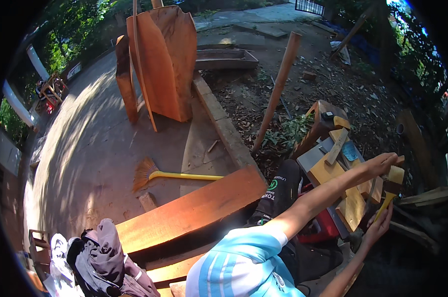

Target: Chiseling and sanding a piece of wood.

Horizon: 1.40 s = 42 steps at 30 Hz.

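Both of my hands are at the right, over wooden blocks on a grey flat top. My left hand (383,164) is closed around a short wooden handle (400,160); the rest of that tool is hard to make out. Below it, my right hand (378,226) grips a paintbrush (385,202) by its yellow handle. The brush stands tilted, with its pale bristles up, close to my left hand. A wide wooden block (351,210) lies beside my hands. A smaller wood piece (336,146) and a blue item (350,151) rest farther back on the top.
A red machine body (328,220) is under the grey top. Long thick planks (194,208) lie to my left, with crumpled clothes (102,260) at their end. A broom (184,175) lies on the concrete. Large wooden slabs (164,64) and a leaning post (278,91) stand farther off.
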Motion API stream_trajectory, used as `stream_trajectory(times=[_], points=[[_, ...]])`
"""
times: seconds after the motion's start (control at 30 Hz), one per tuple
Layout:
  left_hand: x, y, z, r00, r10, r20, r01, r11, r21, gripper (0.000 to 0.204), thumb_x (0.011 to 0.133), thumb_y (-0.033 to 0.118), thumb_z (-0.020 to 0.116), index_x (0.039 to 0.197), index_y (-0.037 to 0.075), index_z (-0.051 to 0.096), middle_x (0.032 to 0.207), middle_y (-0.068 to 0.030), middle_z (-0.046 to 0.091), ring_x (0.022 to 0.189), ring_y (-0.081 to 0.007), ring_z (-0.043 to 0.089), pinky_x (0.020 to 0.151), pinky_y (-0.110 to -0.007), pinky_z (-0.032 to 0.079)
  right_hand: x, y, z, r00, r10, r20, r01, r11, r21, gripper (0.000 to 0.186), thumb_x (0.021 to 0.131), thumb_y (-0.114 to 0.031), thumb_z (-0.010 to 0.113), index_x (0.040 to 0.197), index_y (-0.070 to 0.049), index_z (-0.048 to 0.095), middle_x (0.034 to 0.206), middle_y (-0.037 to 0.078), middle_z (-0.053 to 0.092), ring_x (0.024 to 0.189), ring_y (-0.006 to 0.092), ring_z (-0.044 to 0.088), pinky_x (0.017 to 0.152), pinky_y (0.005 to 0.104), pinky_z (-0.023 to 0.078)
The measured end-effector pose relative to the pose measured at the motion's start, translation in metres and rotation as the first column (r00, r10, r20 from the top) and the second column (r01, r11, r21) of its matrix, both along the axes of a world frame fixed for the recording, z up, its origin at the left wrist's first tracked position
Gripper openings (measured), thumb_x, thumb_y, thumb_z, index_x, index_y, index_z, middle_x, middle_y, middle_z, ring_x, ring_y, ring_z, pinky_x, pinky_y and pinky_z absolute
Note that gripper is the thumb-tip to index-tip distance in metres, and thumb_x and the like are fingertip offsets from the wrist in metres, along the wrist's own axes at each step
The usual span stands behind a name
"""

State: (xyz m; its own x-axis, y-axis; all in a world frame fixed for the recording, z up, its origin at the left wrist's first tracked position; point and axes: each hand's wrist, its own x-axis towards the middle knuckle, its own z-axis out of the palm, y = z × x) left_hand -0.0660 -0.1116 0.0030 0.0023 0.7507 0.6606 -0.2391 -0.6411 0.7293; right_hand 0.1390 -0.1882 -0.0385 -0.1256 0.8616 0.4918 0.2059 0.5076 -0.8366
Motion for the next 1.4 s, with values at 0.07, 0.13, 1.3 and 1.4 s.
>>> stream_trajectory(times=[0.07,0.13,1.3,1.4], points=[[0.022,0.011,-0.004,0.986,-0.127,0.110,0.130,0.991,-0.023,0.029,0.094,0.027,0.035,0.093,0.001,0.046,0.069,-0.0023,0.048,0.064,-0.0112,0.047,0.058,-0.029,0.039,-0.008,0.006,0.028,0.995,-0.081,0.062,0.076,0.994,0.077,0.033,0.095,-0.019,0.039,0.126,-0.010,0.046,0.097,-0.002,0.057,0.049,-0.0005,0.029,0.041,0.0154,0.022],[0.033,0.018,-0.008,0.970,-0.198,0.140,0.202,0.979,-0.020,0.034,0.095,0.030,0.032,0.092,0.002,0.050,0.070,0.0010,0.047,0.066,-0.0079,0.045,0.058,-0.026,0.038,-0.017,0.018,0.033,0.992,-0.125,0.007,0.124,0.987,0.100,0.032,0.094,-0.016,0.039,0.123,-0.008,0.049,0.094,-0.002,0.057,0.049,-0.0010,0.029,0.040,0.0158,0.020],[0.039,0.110,-0.045,0.994,0.063,-0.089,-0.079,0.978,-0.194,0.036,0.093,0.035,0.040,0.090,0.004,0.060,0.066,0.0062,0.048,0.059,-0.0026,0.041,0.050,-0.019,0.034,-0.003,0.100,0.029,0.971,-0.227,0.081,0.225,0.974,0.031,0.024,0.091,-0.014,0.047,0.108,-0.003,0.059,0.080,0.002,0.062,0.060,0.0067,0.047,0.054,0.0225,0.040],[0.055,0.097,-0.036,0.968,-0.095,0.232,0.149,0.962,-0.229,0.037,0.089,0.037,0.048,0.099,0.003,0.061,0.078,0.0031,0.056,0.067,-0.0029,0.043,0.058,-0.021,0.038,0.002,0.116,-0.035,0.967,-0.232,0.105,0.220,0.969,0.113,0.026,0.091,-0.014,0.046,0.110,-0.001,0.058,0.091,0.008,0.065,0.068,0.0095,0.054,0.061,0.0249,0.043]])
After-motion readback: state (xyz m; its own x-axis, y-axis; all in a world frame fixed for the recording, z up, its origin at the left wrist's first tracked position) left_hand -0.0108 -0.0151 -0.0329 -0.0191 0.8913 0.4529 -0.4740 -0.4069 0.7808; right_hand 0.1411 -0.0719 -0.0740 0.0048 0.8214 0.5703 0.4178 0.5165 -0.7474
